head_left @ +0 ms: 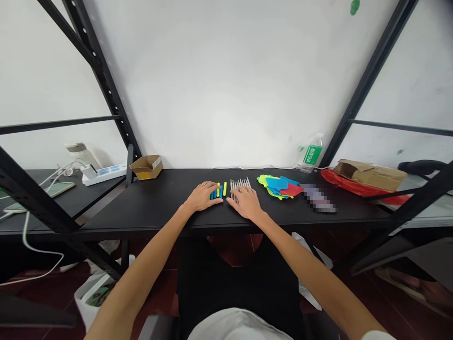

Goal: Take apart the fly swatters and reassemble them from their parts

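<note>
My left hand (204, 196) lies palm down on the black tabletop, fingers stretched over the left end of a row of short blue and yellow sticks (225, 189), partly hiding it. Close by, my right hand (245, 202) rests with fingers apart across the lower part of a row of thin silvery rods (245, 182). The rods lie side by side, their upper ends pointing at the wall. Neither hand lifts anything off the table. Right of the rods is a loose pile of flat blue, yellow-green and red pieces (278, 184); their exact kind I cannot tell.
An open cardboard box (146, 167) stands at the left rear of the table (155, 200). On the right are a plastic bottle (312, 154), a blurred-out item (319, 198) and a brown package (370, 174) on red plastic. Black shelf posts (109, 89) flank the table.
</note>
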### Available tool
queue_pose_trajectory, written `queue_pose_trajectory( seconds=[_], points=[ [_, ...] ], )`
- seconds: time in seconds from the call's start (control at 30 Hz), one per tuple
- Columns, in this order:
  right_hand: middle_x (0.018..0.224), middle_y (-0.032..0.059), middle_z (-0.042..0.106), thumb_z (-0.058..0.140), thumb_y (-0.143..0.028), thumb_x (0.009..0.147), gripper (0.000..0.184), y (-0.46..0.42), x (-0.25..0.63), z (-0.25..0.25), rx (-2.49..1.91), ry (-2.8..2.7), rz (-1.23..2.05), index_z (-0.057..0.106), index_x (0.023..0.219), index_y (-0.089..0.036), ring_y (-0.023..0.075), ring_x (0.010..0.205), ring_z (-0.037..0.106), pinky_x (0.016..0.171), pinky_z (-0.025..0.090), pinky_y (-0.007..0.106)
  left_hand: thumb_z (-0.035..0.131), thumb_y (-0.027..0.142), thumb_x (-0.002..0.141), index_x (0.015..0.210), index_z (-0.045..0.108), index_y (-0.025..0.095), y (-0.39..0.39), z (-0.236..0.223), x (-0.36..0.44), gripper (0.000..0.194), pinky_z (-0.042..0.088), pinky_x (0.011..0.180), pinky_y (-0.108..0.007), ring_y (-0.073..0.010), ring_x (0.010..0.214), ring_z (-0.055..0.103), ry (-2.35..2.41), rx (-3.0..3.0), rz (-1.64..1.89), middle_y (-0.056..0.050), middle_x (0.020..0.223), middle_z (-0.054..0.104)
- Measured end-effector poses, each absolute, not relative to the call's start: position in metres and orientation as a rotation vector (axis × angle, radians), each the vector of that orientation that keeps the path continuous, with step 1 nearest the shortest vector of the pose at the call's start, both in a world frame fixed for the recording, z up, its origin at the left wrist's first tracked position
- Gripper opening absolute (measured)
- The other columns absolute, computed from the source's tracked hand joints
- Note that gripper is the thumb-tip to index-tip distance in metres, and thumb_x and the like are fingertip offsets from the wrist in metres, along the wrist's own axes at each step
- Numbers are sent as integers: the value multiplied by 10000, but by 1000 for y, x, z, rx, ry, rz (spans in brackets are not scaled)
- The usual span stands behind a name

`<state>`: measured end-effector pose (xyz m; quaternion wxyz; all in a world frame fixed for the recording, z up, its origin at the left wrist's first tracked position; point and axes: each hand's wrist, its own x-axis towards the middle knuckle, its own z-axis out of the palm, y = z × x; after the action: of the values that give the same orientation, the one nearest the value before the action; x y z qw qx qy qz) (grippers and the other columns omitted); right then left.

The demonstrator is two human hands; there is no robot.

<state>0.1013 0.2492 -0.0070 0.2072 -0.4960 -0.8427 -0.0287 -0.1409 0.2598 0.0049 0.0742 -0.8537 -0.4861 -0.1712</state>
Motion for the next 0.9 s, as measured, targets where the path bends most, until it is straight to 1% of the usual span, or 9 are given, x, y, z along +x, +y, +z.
queue_pose_trajectory(
  seconds=[0.1, 0.13, 0.2, 0.33, 0.4, 0.5, 0.57, 0.73, 0.9],
  points=[
    [1598, 90, 338, 231, -685, 961, 673, 251, 101, -7, -1449, -2388, -9, 421, 1501, -332, 383, 1464, 245, 1139, 170, 604, 398, 753, 888, 1540, 351, 306, 264, 6, -136, 792, 311, 1158, -489, -338, 1460, 312, -1417, -2614, -474, -67, 1603, 328],
    [1612, 84, 312, 218, -688, 960, 678, 251, 101, -7, -1461, -2410, 22, 385, 1520, -344, 391, 1469, 233, 1135, 168, 618, 382, 747, 898, 1542, 343, 317, 265, 6, -134, 776, 303, 1162, -495, -333, 1465, 306, -1404, -2646, -441, -57, 1607, 318],
    [1608, 76, 323, 202, -656, 977, 650, 250, 101, -6, -1463, -2425, 38, 388, 1518, -347, 383, 1458, 261, 1126, 199, 608, 350, 729, 921, 1501, 427, 303, 269, 5, -129, 724, 313, 1159, -484, -314, 1439, 365, -1391, -2679, -411, -60, 1569, 392],
    [1543, 80, 427, 215, -585, 1005, 587, 246, 101, -4, -1431, -2363, -50, 519, 1430, -318, 331, 1395, 364, 1098, 291, 527, 385, 717, 918, 1347, 614, 261, 271, 4, -121, 667, 395, 1113, -394, -268, 1328, 520, -1389, -2624, -511, -73, 1421, 578],
    [1557, 90, 404, 216, -619, 994, 619, 245, 101, -4, -1440, -2347, -62, 518, 1436, -308, 342, 1414, 332, 1103, 284, 523, 403, 712, 915, 1358, 604, 273, 269, 5, -119, 654, 404, 1105, -393, -267, 1320, 527, -1365, -2598, -540, -68, 1442, 559],
    [1590, 91, 351, 187, -704, 955, 698, 246, 101, -5, -1469, -2373, -12, 443, 1490, -336, 390, 1445, 270, 1110, 244, 590, 385, 691, 935, 1408, 553, 302, 267, 6, -119, 635, 398, 1107, -424, -275, 1353, 493, -1327, -2608, -502, -57, 1507, 485],
    [1581, 85, 368, 163, -726, 943, 714, 246, 101, -4, -1466, -2395, 12, 431, 1493, -358, 392, 1434, 290, 1095, 263, 602, 380, 675, 947, 1384, 578, 311, 267, 6, -120, 602, 415, 1093, -409, -266, 1350, 500, -1328, -2633, -485, -45, 1473, 526],
    [1533, 79, 439, 173, -713, 952, 694, 242, 102, -1, -1438, -2379, -47, 510, 1437, -348, 350, 1375, 374, 1057, 336, 537, 431, 639, 947, 1307, 644, 343, 266, 4, -120, 512, 472, 1031, -346, -241, 1272, 577, -1373, -2628, -530, -6, 1392, 606],
    [1573, 86, 380, 181, -748, 929, 734, 244, 101, -3, -1443, -2387, -58, 431, 1495, -354, 377, 1436, 289, 1118, 240, 571, 459, 618, 944, 1374, 591, 294, 266, 4, -120, 554, 416, 1097, -404, -266, 1333, 518, -1307, -2614, -550, -47, 1460, 540]
  ],
)
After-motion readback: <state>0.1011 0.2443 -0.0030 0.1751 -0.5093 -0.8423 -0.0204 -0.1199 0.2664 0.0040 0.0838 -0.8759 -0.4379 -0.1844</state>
